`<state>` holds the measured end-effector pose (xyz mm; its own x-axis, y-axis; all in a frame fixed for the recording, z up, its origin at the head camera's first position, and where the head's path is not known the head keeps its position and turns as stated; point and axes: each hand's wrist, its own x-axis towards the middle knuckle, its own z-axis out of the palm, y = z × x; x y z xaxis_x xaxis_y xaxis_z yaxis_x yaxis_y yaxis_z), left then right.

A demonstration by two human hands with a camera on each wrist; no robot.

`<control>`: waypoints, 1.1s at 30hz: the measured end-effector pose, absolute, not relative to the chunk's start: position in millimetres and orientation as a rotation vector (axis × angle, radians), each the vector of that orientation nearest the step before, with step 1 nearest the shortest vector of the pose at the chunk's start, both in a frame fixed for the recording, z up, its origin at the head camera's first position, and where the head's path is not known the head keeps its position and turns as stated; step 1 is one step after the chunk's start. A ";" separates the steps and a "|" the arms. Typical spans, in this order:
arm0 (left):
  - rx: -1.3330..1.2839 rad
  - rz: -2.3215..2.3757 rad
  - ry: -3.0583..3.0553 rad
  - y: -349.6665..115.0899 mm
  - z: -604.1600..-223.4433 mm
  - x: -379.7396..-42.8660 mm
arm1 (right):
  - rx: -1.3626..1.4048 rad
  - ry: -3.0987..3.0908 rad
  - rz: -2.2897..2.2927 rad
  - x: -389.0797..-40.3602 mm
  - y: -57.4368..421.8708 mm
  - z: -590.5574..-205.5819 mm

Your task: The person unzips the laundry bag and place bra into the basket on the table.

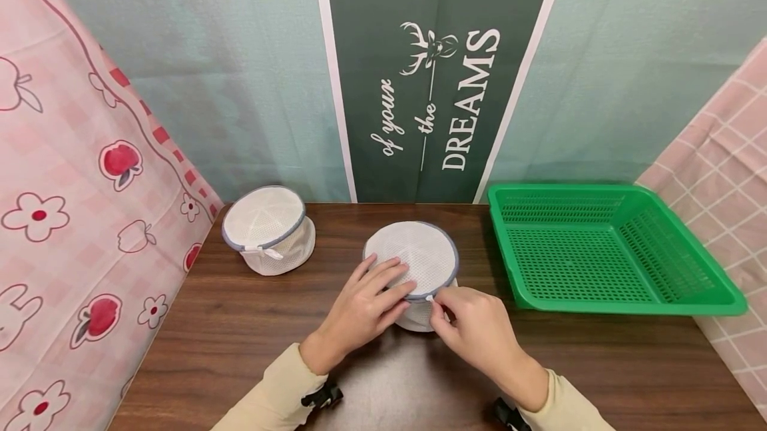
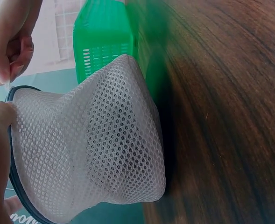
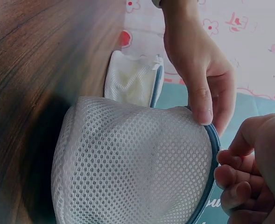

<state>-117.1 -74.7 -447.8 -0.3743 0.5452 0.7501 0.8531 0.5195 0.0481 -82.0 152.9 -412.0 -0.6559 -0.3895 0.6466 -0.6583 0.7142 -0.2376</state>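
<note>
**Pinching a white pull at a mesh bag's rim, left of the green basket**

Treat this, judging by the grip, as work on a zip. Find the round, soft white mesh bag point(image 1: 427, 252) standing on the dark brown wood-grain table point(image 1: 204, 344), just left of the green plastic basket point(image 1: 599, 306) and apart from it. Brace with the left hand point(image 1: 367, 304), as shown: with fingers fanned over the lid and thumb against the wall by the rim, so gripping the edge. Pinch narrowly with the right hand point(image 1: 479, 324), thumb and fingers closed on the small white pull point(image 1: 429, 298), on the rim's near side. Draw along the curve of the rim rather than upward, to spare the thin mesh from snagging. Shift the bracing grip in short steps, pulling the edge taut near the pull; expect slack fabric to buckle otherwise. Cannot tell how much of the zip is closed.

Looks like a squat drum, with a flat lid and a slim blue-grey rim point(image 3: 214, 144). Shows an open honeycomb weave, with walls creased and bulging rather than stiff. Cannot tell whether anything lies inside. Compare with the matching white bag point(image 1: 295, 246), farther left of the basket, standing untouched with a white tab hanging from its rim.
</note>
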 end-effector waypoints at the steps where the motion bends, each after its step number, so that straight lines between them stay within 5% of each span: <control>1: -1.138 -0.571 -2.074 -74.5 -447.5 -117.2 | 0.794 -2.353 0.620 -82.0 152.6 -412.2; 33: -1.198 -0.499 -2.082 -73.9 -445.3 -116.8 | 0.891 -2.344 0.577 -87.4 154.0 -415.6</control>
<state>-116.8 -73.9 -445.3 -0.3499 0.6051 0.7152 0.8635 0.5043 -0.0042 -87.4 154.0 -415.6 -0.6217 -0.4604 0.6337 -0.7019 0.6866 -0.1898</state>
